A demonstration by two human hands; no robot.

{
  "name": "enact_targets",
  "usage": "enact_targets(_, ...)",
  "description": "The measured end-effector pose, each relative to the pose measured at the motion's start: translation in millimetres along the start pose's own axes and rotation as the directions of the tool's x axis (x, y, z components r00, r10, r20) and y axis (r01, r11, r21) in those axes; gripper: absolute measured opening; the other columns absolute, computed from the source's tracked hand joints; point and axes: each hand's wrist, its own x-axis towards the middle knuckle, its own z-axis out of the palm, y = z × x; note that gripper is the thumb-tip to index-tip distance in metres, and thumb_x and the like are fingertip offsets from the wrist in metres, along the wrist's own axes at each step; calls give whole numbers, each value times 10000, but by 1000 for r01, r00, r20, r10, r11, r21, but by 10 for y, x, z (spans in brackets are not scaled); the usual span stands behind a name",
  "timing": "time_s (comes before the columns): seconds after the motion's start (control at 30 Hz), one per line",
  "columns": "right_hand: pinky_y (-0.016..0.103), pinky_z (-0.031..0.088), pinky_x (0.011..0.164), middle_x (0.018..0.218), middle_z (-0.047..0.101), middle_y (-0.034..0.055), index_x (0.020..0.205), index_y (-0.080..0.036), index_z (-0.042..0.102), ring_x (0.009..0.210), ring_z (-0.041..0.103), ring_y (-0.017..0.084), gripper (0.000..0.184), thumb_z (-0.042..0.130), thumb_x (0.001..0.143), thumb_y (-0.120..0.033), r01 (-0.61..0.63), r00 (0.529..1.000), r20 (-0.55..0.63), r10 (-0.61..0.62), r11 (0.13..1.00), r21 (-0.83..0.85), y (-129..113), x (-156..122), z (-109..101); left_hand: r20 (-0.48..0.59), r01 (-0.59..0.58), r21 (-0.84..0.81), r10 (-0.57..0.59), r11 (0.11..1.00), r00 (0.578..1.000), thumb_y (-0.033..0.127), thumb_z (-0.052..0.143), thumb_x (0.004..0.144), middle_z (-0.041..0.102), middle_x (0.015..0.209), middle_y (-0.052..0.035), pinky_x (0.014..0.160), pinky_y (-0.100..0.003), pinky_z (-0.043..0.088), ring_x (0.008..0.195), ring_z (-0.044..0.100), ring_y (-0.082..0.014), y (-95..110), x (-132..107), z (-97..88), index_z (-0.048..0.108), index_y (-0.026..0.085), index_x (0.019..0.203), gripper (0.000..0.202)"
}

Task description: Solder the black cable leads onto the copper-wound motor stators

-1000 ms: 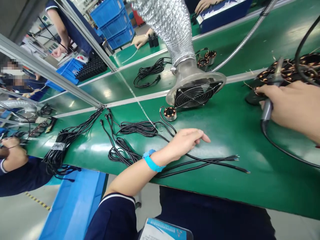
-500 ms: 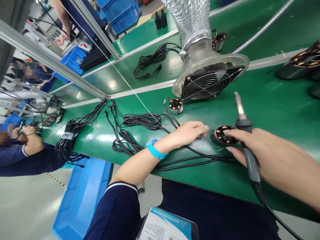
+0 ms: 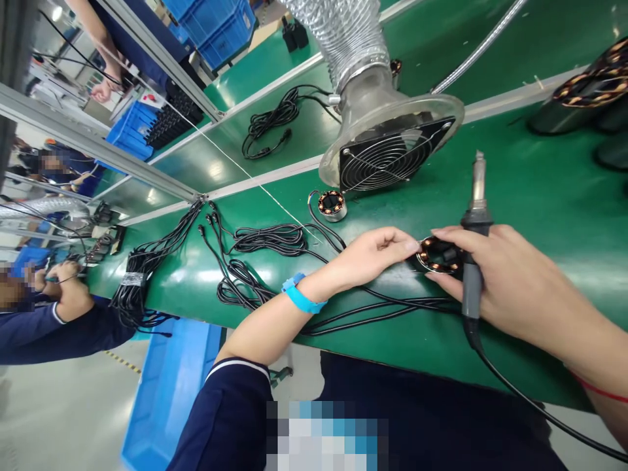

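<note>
My right hand [image 3: 505,275] keeps a soldering iron [image 3: 473,281] tucked in its grip, metal tip pointing up and away. Its thumb and forefinger also clasp a round motor stator [image 3: 436,256] with copper windings, partly covered by the fingers. My left hand [image 3: 385,254] is closed in a pinch at the stator's left edge; what lies between those fingertips is too small to make out. Black cables [image 3: 377,314] run across the bench under my left wrist towards my right hand. A second stator [image 3: 332,205] with thin wires and a cable stands beyond my left hand.
A fume hood with a fan guard [image 3: 392,160] hangs behind the stators. Coiled black cables [image 3: 269,239] and a tied bundle [image 3: 135,278] lie to the left. More large stators [image 3: 579,98] stand far right. A blue bin [image 3: 171,392] sits below; a co-worker's arm [image 3: 73,301] is at left.
My right hand has brought its grip round the stator, and the soldering iron is now more upright. My left hand has moved right to the stator's edge. The camera view has shifted slightly.
</note>
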Motion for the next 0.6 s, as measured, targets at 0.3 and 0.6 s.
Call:
enact_targets(0.3, 358, 422, 677, 997, 620, 115, 1184, -158, 486, 824, 485, 242, 421, 348, 969, -493, -2, 1000, -14, 1, 999, -36, 8, 0, 8, 125, 41, -8, -40, 999, 991, 402, 681, 761, 534, 651, 31, 557, -208, 290, 567, 405, -33, -34, -8, -59, 603, 111, 731, 302)
enact_targets(0.6, 347, 409, 639, 928, 604, 107, 1202, -131, 502, 791, 477, 237, 520, 326, 964, -559, -53, 998, -45, 48, 992, -111, 6, -22, 30, 68, 9, 96, -15, 995, 998, 467, 705, 739, 497, 666, 45, 629, -216, 344, 629, 420, -49, -23, -52, -14, 543, 130, 752, 374)
